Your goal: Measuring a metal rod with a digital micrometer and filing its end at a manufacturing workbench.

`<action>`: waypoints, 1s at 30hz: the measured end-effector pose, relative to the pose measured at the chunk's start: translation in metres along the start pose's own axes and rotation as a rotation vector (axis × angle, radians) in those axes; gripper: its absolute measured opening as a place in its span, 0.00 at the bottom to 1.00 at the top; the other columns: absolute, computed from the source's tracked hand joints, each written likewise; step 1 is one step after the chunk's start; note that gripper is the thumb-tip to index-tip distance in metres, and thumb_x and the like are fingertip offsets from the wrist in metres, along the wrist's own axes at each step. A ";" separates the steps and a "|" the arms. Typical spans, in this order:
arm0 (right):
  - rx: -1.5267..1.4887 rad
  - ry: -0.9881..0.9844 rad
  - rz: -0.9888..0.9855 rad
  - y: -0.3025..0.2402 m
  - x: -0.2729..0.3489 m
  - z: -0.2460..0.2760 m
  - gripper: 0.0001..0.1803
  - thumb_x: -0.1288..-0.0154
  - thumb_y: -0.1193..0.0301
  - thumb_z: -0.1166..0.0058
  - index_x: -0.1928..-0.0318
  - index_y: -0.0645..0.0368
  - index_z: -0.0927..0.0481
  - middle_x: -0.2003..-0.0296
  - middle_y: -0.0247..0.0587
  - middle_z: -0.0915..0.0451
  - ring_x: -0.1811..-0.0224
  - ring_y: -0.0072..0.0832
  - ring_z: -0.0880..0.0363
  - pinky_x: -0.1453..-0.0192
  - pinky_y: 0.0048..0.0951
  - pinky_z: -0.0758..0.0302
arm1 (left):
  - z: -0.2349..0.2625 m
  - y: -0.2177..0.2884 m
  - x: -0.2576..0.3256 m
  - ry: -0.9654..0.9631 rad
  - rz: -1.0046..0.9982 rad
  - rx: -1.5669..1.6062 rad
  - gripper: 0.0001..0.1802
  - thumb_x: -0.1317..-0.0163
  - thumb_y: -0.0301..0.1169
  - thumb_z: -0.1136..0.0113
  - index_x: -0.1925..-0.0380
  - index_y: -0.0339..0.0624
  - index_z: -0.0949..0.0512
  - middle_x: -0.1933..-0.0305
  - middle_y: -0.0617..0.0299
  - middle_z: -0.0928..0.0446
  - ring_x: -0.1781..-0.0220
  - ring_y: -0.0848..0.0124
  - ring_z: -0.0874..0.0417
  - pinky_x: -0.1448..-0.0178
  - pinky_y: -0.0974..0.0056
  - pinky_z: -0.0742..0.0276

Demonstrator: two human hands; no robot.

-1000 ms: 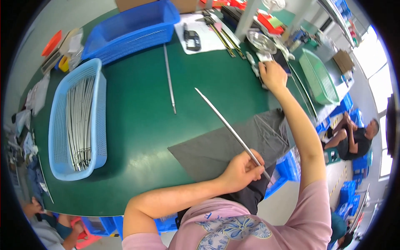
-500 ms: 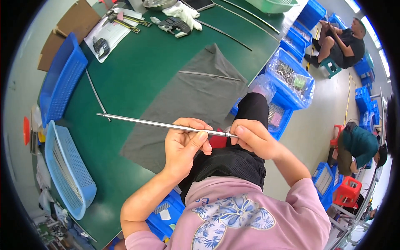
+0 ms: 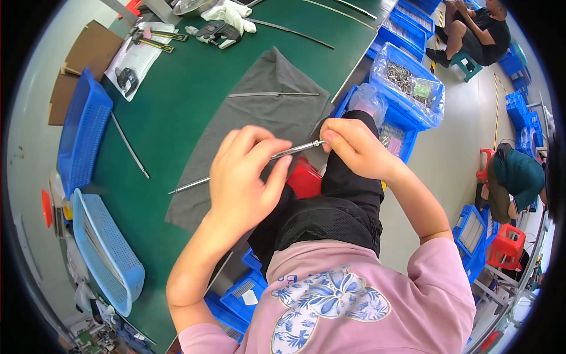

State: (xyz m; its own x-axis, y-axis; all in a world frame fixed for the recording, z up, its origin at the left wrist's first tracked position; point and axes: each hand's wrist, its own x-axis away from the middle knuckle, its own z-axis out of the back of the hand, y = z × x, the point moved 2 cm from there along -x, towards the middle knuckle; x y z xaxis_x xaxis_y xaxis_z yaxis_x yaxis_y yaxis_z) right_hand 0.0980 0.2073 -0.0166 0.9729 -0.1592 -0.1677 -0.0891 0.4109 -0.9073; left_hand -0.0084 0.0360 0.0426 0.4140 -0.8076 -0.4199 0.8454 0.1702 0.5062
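Note:
A slim silvery metal rod (image 3: pixel 299 148) slants across in front of me over the table's edge. Its right tip, with a small collar, is pinched between thumb and fingers of my right hand (image 3: pixel 356 147). My left hand (image 3: pixel 243 174) curls loosely round the rod's middle, its thumb and fingers on either side; the palm side is hidden. Beyond the left hand the rod's thin far end sticks out over a grey cloth (image 3: pixel 253 112) lying on the green table (image 3: pixel 165 118). Another thin strip-like rod (image 3: pixel 274 94) rests on the cloth.
At the left stand a blue basket (image 3: pixel 88 133) and a light-blue basket (image 3: pixel 109 253) holding rods. A lone rod (image 3: pixel 131 146) lies beside them. Calipers (image 3: pixel 156 41), gloves (image 3: pixel 227 15) and a black tool (image 3: pixel 219 33) lie at the back. Blue bins (image 3: pixel 407 88) line the right.
The rod has tilted, its left end now lower and nearer the cloth. My left hand has turned over and moved up along it. My right hand has risen, still pinching the tip.

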 end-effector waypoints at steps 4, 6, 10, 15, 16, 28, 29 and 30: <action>0.164 0.063 -0.015 0.001 -0.003 -0.002 0.10 0.32 0.72 0.58 0.68 0.65 0.28 0.78 0.44 0.26 0.73 0.39 0.26 0.67 0.34 0.30 | -0.030 -0.014 -0.009 -0.080 -0.026 0.106 0.06 0.52 0.25 0.34 0.72 0.41 0.20 0.71 0.61 0.27 0.67 0.61 0.25 0.63 0.60 0.29; 0.274 0.084 -0.014 0.001 -0.002 -0.001 0.09 0.34 0.72 0.54 0.68 0.63 0.26 0.78 0.43 0.25 0.74 0.39 0.26 0.67 0.34 0.30 | -0.037 -0.021 -0.008 -0.086 0.103 0.220 0.06 0.53 0.24 0.34 0.73 0.40 0.20 0.72 0.60 0.28 0.67 0.60 0.25 0.63 0.59 0.29; 0.650 0.319 0.022 -0.018 -0.013 0.009 0.08 0.39 0.66 0.46 0.72 0.56 0.22 0.78 0.38 0.24 0.73 0.39 0.22 0.69 0.40 0.27 | -0.043 -0.026 -0.005 -0.068 0.081 0.257 0.05 0.53 0.23 0.35 0.74 0.40 0.21 0.72 0.59 0.28 0.68 0.60 0.25 0.63 0.59 0.29; 0.853 0.350 0.185 -0.019 -0.061 0.003 0.04 0.49 0.69 0.43 0.74 0.55 0.20 0.74 0.36 0.24 0.67 0.35 0.23 0.65 0.35 0.26 | -0.046 -0.024 -0.005 -0.018 0.025 0.256 0.05 0.54 0.22 0.36 0.76 0.40 0.22 0.72 0.59 0.29 0.68 0.60 0.26 0.64 0.59 0.29; 0.857 0.350 0.192 -0.020 -0.065 0.004 0.04 0.49 0.69 0.43 0.74 0.55 0.20 0.74 0.36 0.24 0.67 0.35 0.23 0.65 0.35 0.26 | -0.047 -0.024 -0.005 -0.010 0.022 0.254 0.05 0.54 0.22 0.36 0.76 0.40 0.22 0.72 0.59 0.29 0.68 0.60 0.26 0.64 0.59 0.29; 0.335 0.329 -0.101 -0.036 -0.029 0.039 0.04 0.37 0.74 0.50 0.65 0.61 0.28 0.79 0.32 0.32 0.77 0.23 0.30 0.72 0.25 0.33 | -0.047 -0.021 0.001 0.016 -0.017 0.197 0.06 0.53 0.23 0.36 0.74 0.40 0.23 0.70 0.59 0.30 0.67 0.60 0.27 0.65 0.58 0.30; 0.128 0.389 -0.132 -0.033 -0.008 0.040 0.04 0.36 0.74 0.51 0.62 0.61 0.29 0.78 0.38 0.29 0.75 0.30 0.28 0.71 0.29 0.32 | -0.047 -0.021 0.001 0.015 -0.013 0.198 0.06 0.53 0.23 0.36 0.74 0.40 0.23 0.71 0.59 0.30 0.67 0.60 0.27 0.65 0.58 0.30; -0.084 0.445 -0.158 -0.027 0.007 0.038 0.05 0.35 0.75 0.53 0.60 0.62 0.30 0.76 0.44 0.26 0.74 0.36 0.27 0.70 0.32 0.32 | -0.048 -0.021 0.001 0.018 -0.015 0.203 0.06 0.53 0.23 0.36 0.74 0.40 0.23 0.71 0.59 0.30 0.67 0.60 0.27 0.65 0.58 0.30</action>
State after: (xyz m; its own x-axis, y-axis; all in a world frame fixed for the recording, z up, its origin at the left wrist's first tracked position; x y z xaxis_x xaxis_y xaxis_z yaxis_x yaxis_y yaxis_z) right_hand 0.1151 0.2293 0.0217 0.7919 -0.5900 -0.1576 0.0171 0.2794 -0.9600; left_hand -0.0095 0.0587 -0.0040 0.4095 -0.7985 -0.4412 0.7670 0.0395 0.6404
